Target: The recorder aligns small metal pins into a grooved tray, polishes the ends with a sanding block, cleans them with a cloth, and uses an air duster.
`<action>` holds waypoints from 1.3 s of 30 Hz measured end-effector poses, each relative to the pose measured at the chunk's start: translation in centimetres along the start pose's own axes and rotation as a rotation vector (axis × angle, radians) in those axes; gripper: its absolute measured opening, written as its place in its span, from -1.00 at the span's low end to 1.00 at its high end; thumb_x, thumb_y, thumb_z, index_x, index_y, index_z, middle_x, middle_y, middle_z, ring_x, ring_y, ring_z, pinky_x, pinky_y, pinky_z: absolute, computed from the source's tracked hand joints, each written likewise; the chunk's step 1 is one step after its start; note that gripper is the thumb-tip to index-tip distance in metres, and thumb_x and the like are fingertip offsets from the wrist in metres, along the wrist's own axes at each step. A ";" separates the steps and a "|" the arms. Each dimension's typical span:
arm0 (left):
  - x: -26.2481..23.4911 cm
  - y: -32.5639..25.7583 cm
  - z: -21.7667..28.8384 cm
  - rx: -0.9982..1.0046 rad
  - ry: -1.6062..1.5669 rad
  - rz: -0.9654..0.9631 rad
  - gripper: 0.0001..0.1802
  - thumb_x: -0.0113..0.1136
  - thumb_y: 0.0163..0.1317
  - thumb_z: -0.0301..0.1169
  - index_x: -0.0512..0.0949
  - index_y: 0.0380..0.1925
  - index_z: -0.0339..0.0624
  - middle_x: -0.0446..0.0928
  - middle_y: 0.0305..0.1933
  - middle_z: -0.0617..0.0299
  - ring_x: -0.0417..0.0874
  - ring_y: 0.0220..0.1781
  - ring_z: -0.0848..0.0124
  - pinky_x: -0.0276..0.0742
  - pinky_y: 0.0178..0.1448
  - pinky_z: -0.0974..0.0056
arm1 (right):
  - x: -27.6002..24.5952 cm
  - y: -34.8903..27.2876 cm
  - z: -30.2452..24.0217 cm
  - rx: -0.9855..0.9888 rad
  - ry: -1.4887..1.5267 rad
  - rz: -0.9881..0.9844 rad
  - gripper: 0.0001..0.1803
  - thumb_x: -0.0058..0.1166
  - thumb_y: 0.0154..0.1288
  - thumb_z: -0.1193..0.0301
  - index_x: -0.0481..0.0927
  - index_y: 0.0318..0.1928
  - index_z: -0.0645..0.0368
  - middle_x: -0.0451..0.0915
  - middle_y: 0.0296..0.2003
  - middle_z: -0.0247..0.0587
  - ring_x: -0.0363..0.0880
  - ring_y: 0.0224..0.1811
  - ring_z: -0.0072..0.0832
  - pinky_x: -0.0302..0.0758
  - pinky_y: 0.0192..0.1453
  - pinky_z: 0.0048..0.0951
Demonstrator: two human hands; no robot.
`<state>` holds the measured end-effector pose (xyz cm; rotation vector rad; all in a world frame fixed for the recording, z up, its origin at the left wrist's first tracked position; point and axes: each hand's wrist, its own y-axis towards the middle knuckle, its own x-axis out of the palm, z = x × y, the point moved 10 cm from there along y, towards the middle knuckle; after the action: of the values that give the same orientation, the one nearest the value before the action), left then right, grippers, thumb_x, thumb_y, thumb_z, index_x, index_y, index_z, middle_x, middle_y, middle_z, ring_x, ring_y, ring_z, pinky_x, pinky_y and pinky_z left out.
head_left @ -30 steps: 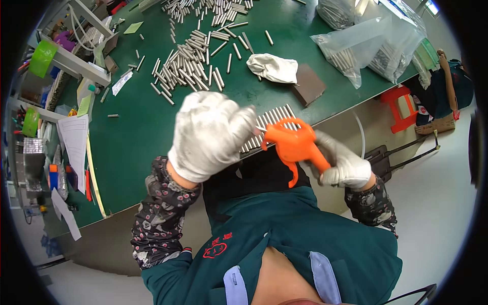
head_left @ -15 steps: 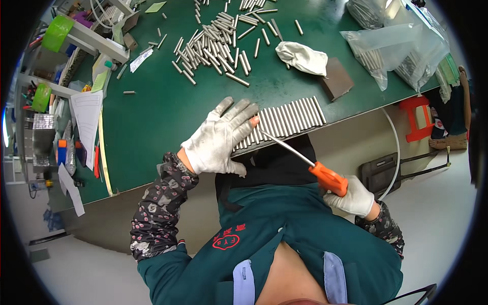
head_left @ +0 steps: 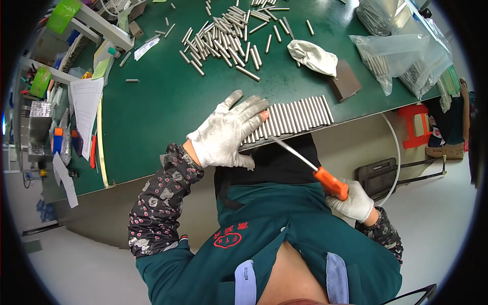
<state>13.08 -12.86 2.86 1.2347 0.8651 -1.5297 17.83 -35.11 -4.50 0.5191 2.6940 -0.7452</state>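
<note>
A row of metal pins (head_left: 300, 115) lies side by side along the near edge of the green table. My left hand (head_left: 223, 133), in a white glove with greyed fingers and a bare fingertip showing, lies flat over the row's left end and hides part of it. My gloved right hand (head_left: 353, 200) is wrapped round the orange handle of a screwdriver (head_left: 331, 184). Its metal shaft points up and left, with the tip at the near ends of the pins, close to my left hand; whether it touches them I cannot tell.
Loose metal pins (head_left: 223, 40) lie heaped at the far middle. A white glove (head_left: 313, 57) rests against a brown block (head_left: 347, 81) right of the heap. Plastic bags of pins (head_left: 378, 58) lie far right. Papers (head_left: 84, 104) and a shelf frame stand left.
The screwdriver tip has drawn back slightly toward me and to the right, from over the pins to their near ends. The view has shifted a little; my left hand stays on the row.
</note>
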 end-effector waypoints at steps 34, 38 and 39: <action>0.2 0.2 0.0 0.007 -0.039 -0.030 0.17 0.45 -0.47 0.02 0.23 0.23 -0.32 0.19 0.33 -0.09 0.18 0.39 -0.01 0.03 0.45 -0.02 | -2.1 -0.8 1.0 0.001 0.020 0.085 -0.78 0.15 0.00 0.50 0.52 -0.28 0.26 0.51 -0.54 -0.12 0.50 -0.52 -0.34 0.46 -0.31 -0.40; -0.7 1.2 0.5 0.018 -0.024 -0.040 0.19 0.42 -0.43 0.08 0.19 0.26 -0.29 0.14 0.35 -0.09 0.13 0.41 -0.01 -0.03 0.46 -0.04 | -2.8 -1.3 1.9 0.002 0.061 0.128 -0.77 0.14 0.00 0.51 0.52 -0.26 0.26 0.51 -0.55 -0.14 0.51 -0.51 -0.35 0.47 -0.31 -0.41; -1.2 1.7 0.8 0.034 -0.003 -0.001 0.19 0.41 -0.42 0.09 0.19 0.27 -0.27 0.14 0.35 -0.08 0.12 0.41 0.00 -0.04 0.46 -0.04 | -3.1 -1.3 2.5 0.058 0.159 0.163 -0.76 0.14 0.00 0.51 0.52 -0.25 0.25 0.51 -0.56 -0.12 0.51 -0.51 -0.32 0.47 -0.31 -0.40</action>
<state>14.52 -13.86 4.27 1.2557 0.8406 -1.5523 20.54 -38.32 -4.78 0.8333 2.7374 -0.7674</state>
